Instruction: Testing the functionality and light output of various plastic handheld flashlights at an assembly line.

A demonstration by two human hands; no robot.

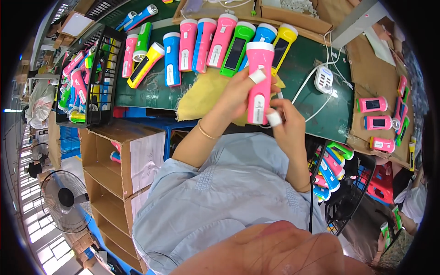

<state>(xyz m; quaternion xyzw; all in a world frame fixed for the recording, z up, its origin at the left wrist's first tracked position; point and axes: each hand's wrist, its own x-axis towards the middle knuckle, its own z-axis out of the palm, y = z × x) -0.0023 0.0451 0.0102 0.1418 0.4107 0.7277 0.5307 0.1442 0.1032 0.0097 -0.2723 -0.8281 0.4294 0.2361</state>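
Note:
A pink flashlight (259,85) with a white head stands nearly upright before me, its head away from me. My left hand (238,94) is closed around its middle, the thumb in a white finger cover lying across the front. Beside the flashlight's lower end is my right hand (289,120), its fingers bent together and its thumb also in a white cover. Whatever the right fingers may hold is hidden; a white cable (299,95) runs close behind them. Under the hands lies a yellow cloth (201,94).
Several coloured flashlights (187,46) line the far side of the green table (146,94). A black basket (103,78) of flashlights stands left. On the right are a white multi-port charger (323,79) and cardboard (366,59) bearing more flashlights. Cardboard shelves (107,178) and a fan (66,198) sit lower left.

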